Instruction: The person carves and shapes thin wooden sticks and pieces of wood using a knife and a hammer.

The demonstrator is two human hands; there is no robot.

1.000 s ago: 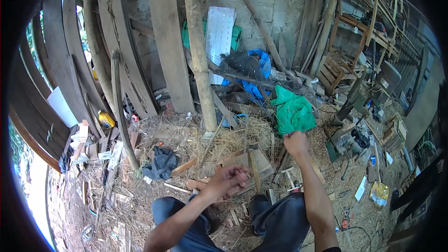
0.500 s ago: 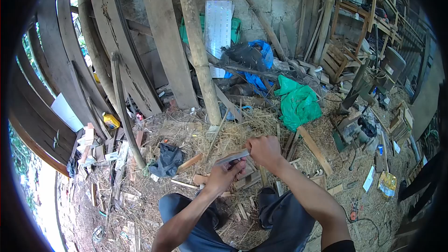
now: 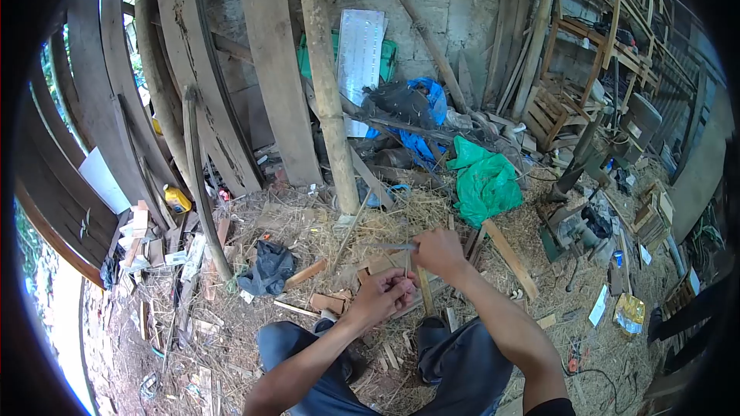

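My right hand [image 3: 443, 254] is closed round the end of a thin, flat, greyish blade-like piece [image 3: 391, 246] that points left. Just below and to the left, my left hand [image 3: 383, 295] has its fingers curled in a pinch; what they hold is too small to make out. A thin upright strand or sliver shows between the two hands. Both hands are above my knees, over straw and wood scraps. A wooden board [image 3: 424, 290] lies on the ground behind my hands.
A green plastic bag [image 3: 487, 185] lies ahead, a black bag [image 3: 268, 268] to the left. A wooden post [image 3: 330, 108] rises ahead. A plank [image 3: 510, 258] lies to the right, near a metal machine [image 3: 578, 227]. A person's dark-clothed legs [image 3: 694, 316] show at the far right.
My right hand came back from the green bag to my left hand. The blade-like piece, lying across my left fingers half a second ago, is now raised above them.
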